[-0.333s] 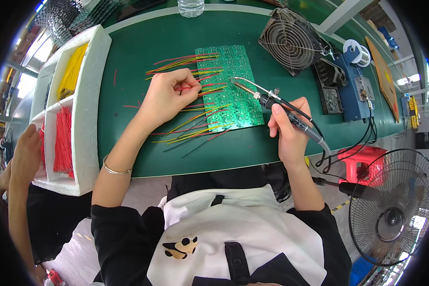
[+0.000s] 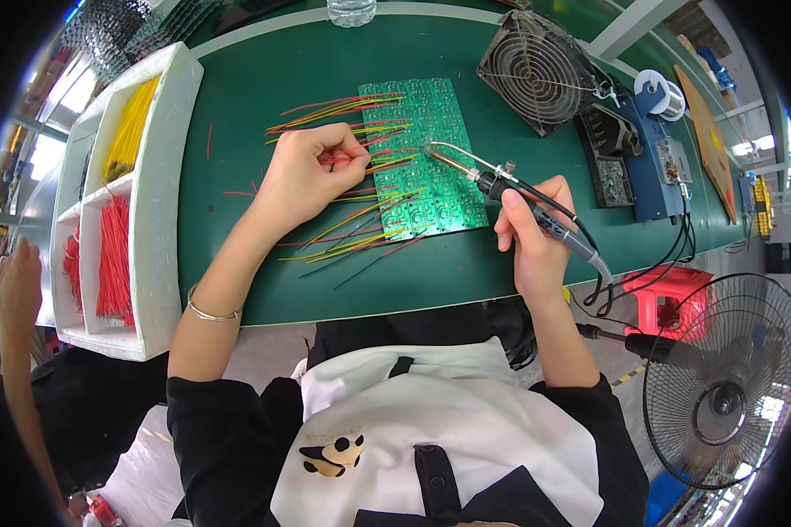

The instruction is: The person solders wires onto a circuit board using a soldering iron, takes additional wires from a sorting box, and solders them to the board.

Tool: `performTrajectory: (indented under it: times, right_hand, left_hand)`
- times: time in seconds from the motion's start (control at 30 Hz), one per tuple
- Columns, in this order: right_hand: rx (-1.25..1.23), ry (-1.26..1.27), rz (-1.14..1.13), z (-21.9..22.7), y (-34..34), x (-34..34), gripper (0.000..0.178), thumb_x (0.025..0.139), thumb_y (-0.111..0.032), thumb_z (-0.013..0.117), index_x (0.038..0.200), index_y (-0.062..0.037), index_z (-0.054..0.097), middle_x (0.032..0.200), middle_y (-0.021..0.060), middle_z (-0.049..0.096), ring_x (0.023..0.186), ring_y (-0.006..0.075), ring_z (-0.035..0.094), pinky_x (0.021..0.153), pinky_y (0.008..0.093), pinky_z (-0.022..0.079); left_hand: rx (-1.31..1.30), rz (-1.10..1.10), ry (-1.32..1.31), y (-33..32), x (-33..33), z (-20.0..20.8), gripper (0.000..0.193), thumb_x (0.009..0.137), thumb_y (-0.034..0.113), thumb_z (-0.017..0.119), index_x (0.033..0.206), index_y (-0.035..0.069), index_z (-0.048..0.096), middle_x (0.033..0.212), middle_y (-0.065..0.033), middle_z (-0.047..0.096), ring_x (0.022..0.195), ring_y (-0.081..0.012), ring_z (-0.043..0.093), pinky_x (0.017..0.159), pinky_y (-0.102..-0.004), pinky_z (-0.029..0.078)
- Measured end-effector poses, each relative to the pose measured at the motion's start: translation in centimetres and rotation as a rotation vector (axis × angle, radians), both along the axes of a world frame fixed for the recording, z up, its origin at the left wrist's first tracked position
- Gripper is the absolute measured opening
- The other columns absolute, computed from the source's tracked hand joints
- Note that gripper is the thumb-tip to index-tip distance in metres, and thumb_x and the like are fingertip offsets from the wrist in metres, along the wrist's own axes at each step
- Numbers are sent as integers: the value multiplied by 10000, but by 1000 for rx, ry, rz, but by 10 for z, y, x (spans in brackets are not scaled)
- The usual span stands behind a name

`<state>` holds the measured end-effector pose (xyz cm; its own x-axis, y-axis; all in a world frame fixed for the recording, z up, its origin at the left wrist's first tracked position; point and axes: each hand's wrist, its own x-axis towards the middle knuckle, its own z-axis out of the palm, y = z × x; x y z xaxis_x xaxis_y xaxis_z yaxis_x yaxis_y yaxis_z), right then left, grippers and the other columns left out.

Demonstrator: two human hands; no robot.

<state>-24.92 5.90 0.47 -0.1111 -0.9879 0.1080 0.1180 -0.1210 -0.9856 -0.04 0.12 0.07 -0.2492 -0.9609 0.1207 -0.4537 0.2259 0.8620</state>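
Observation:
A green circuit board (image 2: 431,189) lies on the green table mat (image 2: 264,97), with many red, yellow and green wires fanning out to its left. My left hand (image 2: 312,171) pinches a red wire (image 2: 347,161) at the board's left edge. My right hand (image 2: 532,233) grips a black soldering iron (image 2: 536,211) like a pen. The iron's metal tip (image 2: 435,151) rests on the board close to the held wire. Its cable runs off to the right past my wrist.
A white foam tray (image 2: 163,193) on the left holds yellow wires (image 2: 127,132) and red wires (image 2: 110,259). A small grey fan (image 2: 536,70) and a blue soldering station (image 2: 655,154) stand at the right. A floor fan (image 2: 721,395) and another person's hand (image 2: 18,290) are nearby.
Both hands stay almost where they were. The iron's tip has dipped slightly toward the board near the red wire.

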Motion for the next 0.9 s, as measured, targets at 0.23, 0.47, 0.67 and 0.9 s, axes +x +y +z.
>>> performTrajectory:
  times: [0.23, 0.47, 0.67, 0.9]
  right_hand:
    - [-9, 33, -3, -1, 0, 3, 212, 839, -84, 615, 808, -60, 406, 586, 76, 530, 450, 91, 468, 400, 195, 367]
    - [-9, 34, -1, -2, 0, 2, 226, 838, -82, 621, 810, -64, 397, 595, 81, 536, 452, 94, 471, 405, 198, 373]
    - [-21, 3, 15, -5, 0, -1, 245, 824, -108, 661, 815, -45, 424, 613, 83, 575, 454, 82, 508, 420, 190, 394]
    - [-56, -69, -47, -2, 0, -2, 233, 830, -91, 643, 807, -48, 415, 595, 89, 557, 432, 97, 485, 414, 200, 382]
  left_hand:
    - [-37, -8, -6, 0, 1, -1, 79, 775, 20, 624, 726, -29, 586, 615, 47, 502, 561, 13, 364, 487, -164, 313]
    - [-44, -9, -20, 1, 0, 2, 81, 778, 19, 626, 728, -29, 585, 608, 48, 486, 560, 11, 359, 487, -167, 310]
    - [-53, -9, -13, 1, 0, 1, 85, 778, 20, 627, 724, -28, 583, 604, 49, 478, 558, 10, 352, 484, -169, 304]
    - [-58, -6, -23, 2, 0, 2, 84, 773, 21, 629, 721, -28, 584, 598, 45, 484, 554, 7, 357, 483, -168, 310]
